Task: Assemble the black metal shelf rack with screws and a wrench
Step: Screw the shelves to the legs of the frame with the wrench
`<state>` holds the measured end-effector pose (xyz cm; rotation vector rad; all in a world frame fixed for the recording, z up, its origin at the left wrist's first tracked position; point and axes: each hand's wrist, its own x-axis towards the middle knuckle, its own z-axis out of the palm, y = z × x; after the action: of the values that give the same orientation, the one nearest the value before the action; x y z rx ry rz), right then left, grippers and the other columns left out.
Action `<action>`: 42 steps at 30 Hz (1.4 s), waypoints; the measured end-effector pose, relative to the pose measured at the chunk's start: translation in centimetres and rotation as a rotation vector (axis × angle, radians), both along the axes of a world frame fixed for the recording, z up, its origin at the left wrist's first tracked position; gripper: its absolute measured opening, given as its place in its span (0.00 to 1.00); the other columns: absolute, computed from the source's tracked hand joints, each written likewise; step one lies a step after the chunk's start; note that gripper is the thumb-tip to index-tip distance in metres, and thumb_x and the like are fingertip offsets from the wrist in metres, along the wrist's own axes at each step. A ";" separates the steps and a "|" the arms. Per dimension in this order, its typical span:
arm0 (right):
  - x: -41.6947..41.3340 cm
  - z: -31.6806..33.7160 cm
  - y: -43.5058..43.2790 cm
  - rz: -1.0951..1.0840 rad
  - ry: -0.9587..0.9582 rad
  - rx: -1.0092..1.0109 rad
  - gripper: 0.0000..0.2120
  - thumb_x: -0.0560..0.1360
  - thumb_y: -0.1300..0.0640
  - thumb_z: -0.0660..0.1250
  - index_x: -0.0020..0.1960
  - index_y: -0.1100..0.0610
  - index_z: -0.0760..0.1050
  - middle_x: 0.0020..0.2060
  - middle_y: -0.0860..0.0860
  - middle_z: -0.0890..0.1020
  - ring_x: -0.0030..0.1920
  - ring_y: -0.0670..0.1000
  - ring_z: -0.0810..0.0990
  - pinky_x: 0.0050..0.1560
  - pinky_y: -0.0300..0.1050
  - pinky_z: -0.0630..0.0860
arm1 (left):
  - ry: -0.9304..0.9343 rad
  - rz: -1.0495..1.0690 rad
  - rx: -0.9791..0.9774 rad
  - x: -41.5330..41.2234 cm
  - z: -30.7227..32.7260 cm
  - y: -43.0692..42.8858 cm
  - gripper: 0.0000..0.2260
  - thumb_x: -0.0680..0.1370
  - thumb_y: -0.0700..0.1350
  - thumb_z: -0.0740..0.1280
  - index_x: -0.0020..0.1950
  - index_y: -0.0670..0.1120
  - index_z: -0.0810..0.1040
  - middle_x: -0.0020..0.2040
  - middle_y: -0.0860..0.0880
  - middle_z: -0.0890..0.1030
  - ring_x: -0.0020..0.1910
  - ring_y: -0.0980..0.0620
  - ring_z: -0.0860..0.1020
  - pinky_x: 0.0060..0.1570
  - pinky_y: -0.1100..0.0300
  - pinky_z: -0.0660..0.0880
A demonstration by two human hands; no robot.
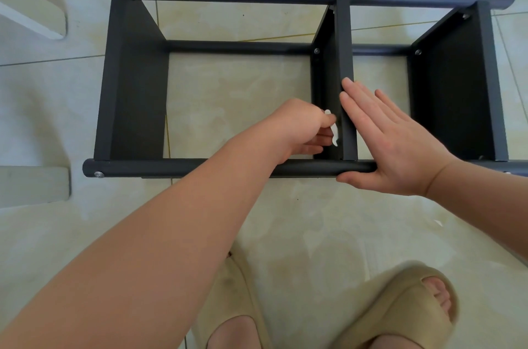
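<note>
Left hand (303, 127) closed in a narrow pinch on a small silvery wrench (333, 128), held against the left face of the middle shelf panel (325, 85), low down near the front tube (228, 168). Fastener under the wrench hidden, so contact with it cannot be told. Right hand (391, 142) flat and spread wide, gripping nothing: fingers laid over the top edge of the middle panel, thumb pressed along the underside of the front tube.

Black metal shelf rack (131, 85) lying on its side on the pale tiled floor (314, 234), two long round tubes running left to right, three flat panels standing between them. Silver screw heads visible at several joints: one at the left end of the front tube (99, 174), one on the middle panel beside the back lower tube (316, 51), one on the right panel (418, 52).

Two feet in beige slippers (400, 308) at the bottom edge, just clear of the rack. Pale furniture legs (34, 185) at the far left.
</note>
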<state>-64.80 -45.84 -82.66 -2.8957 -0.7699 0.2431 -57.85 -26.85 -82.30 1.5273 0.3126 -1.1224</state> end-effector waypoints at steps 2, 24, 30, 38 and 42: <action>0.0 0.0 0.0 0.001 -0.002 -0.002 0.53 0.73 0.27 0.56 0.81 0.67 0.51 0.81 0.61 0.50 0.81 0.59 0.50 0.79 0.62 0.54 | -0.033 0.005 0.025 -0.1 -0.3 -0.1 0.04 0.81 0.44 0.67 0.53 0.45 0.78 0.40 0.48 0.81 0.39 0.53 0.81 0.48 0.58 0.80; 0.1 0.0 0.0 0.000 0.013 -0.013 0.54 0.73 0.26 0.55 0.81 0.66 0.49 0.81 0.60 0.49 0.82 0.58 0.48 0.80 0.61 0.53 | -0.031 0.029 0.043 0.1 0.5 0.1 0.02 0.82 0.46 0.66 0.51 0.50 0.78 0.37 0.53 0.84 0.43 0.55 0.83 0.47 0.59 0.77; 0.1 0.0 0.0 -0.001 0.014 -0.017 0.54 0.73 0.26 0.55 0.81 0.67 0.50 0.81 0.60 0.49 0.82 0.59 0.48 0.79 0.62 0.53 | 0.011 0.110 0.042 0.2 0.0 -0.4 0.04 0.81 0.45 0.66 0.53 0.46 0.78 0.39 0.51 0.85 0.43 0.54 0.83 0.44 0.59 0.77; 0.0 -0.1 -0.1 0.004 -0.001 -0.004 0.53 0.74 0.26 0.55 0.81 0.66 0.50 0.81 0.60 0.49 0.82 0.58 0.49 0.80 0.61 0.53 | 0.096 0.014 0.029 0.2 0.0 -0.1 0.05 0.81 0.44 0.65 0.47 0.45 0.78 0.33 0.52 0.84 0.39 0.54 0.82 0.42 0.59 0.76; 0.1 -0.1 -0.1 0.002 0.002 -0.004 0.53 0.74 0.26 0.55 0.81 0.66 0.50 0.81 0.60 0.49 0.82 0.59 0.49 0.80 0.61 0.53 | 0.074 -0.027 0.022 0.2 0.0 0.0 0.06 0.82 0.43 0.63 0.47 0.45 0.77 0.35 0.51 0.84 0.41 0.54 0.81 0.42 0.59 0.76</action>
<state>-64.72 -45.92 -82.78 -2.8980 -0.7725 0.2472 -57.62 -26.83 -82.29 1.5155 0.3566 -1.2026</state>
